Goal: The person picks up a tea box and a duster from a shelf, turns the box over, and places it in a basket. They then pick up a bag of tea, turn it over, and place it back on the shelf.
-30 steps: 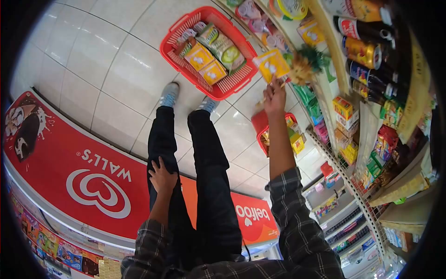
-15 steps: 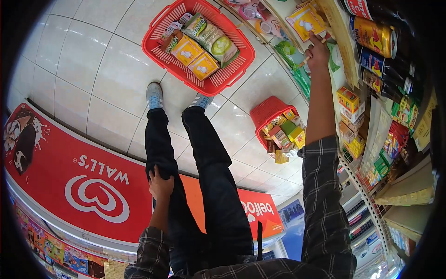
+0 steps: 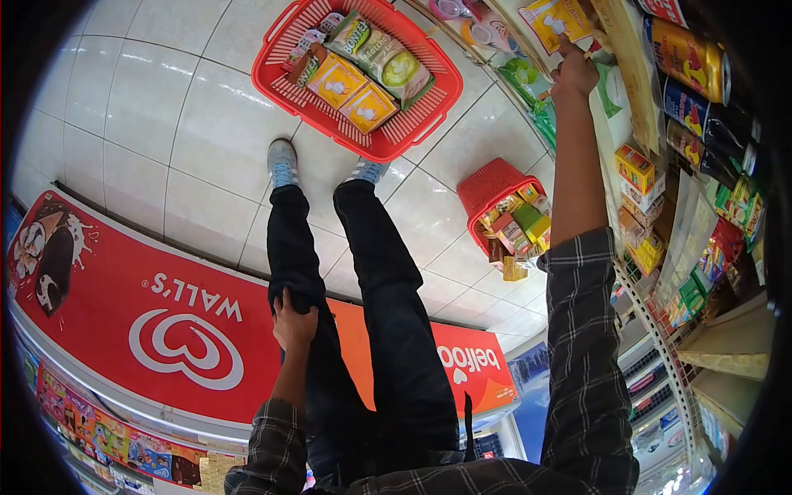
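Observation:
My right hand (image 3: 575,73) reaches up to the shelf on the right. Its index finger is stretched out and its tip meets the lower edge of a yellow packet (image 3: 554,23); the other fingers look bent. Green-and-white packets (image 3: 610,89) lie beside that hand. On my trouser leg, near the knee, rests my left hand (image 3: 294,322), fingers apart and holding nothing. A red shopping basket (image 3: 437,124) stands on the floor ahead of my feet. Inside are yellow packets (image 3: 369,107), a green Bonteh bag (image 3: 388,62) and some smaller packs.
A second red basket (image 3: 492,186) full of small boxes (image 3: 520,227) stands near the shelf. Cans (image 3: 689,58) and dark bottles line the upper right. A red Wall's freezer (image 3: 124,305) runs along the left behind me, with an orange belfoods panel (image 3: 478,371) beside it.
The whole view has shifted slightly, so things appear a little lower and further right. My right finger stays at the yellow packet, and my left hand remains on the leg.

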`<control>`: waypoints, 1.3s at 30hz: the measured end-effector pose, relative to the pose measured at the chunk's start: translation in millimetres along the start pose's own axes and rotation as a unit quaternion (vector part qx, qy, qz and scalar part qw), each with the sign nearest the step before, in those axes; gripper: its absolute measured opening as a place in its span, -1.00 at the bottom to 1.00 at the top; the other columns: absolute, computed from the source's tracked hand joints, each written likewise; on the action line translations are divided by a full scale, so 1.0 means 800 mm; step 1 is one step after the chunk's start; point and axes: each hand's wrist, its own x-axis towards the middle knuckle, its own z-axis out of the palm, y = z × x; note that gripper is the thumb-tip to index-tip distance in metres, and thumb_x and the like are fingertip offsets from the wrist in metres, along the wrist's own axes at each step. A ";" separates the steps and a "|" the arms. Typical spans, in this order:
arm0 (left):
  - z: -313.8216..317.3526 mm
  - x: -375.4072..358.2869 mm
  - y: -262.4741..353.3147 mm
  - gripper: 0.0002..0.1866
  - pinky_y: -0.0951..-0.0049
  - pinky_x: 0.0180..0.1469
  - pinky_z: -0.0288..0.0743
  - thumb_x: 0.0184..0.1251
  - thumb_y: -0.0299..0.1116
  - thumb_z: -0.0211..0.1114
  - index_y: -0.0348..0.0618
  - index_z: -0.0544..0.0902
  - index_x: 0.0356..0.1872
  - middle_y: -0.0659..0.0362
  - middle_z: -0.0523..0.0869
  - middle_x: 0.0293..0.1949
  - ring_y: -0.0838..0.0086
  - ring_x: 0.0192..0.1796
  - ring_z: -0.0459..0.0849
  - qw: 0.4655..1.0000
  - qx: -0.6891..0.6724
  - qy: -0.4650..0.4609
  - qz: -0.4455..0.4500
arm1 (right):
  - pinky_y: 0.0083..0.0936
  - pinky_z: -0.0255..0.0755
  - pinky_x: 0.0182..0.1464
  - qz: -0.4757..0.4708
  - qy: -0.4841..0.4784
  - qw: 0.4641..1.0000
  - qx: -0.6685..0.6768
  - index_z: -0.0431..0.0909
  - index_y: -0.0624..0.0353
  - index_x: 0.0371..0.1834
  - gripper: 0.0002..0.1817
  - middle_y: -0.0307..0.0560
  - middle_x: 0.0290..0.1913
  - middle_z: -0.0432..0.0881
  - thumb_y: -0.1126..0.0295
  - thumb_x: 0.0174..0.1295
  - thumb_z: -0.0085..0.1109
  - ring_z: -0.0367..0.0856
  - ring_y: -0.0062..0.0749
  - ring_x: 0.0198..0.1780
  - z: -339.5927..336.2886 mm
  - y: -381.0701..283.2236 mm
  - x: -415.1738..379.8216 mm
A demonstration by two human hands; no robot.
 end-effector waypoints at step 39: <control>-0.011 0.007 -0.014 -0.22 0.10 0.33 0.38 0.08 -0.10 0.36 -0.10 0.39 0.38 -0.10 0.43 0.33 -0.03 0.33 0.44 0.986 -0.153 0.028 0.062 | -0.05 0.50 -0.03 -0.113 -0.313 0.869 -0.366 0.43 0.14 0.06 -0.50 0.18 -0.11 0.69 0.27 0.08 0.38 0.66 0.12 -0.06 0.062 0.207 -0.298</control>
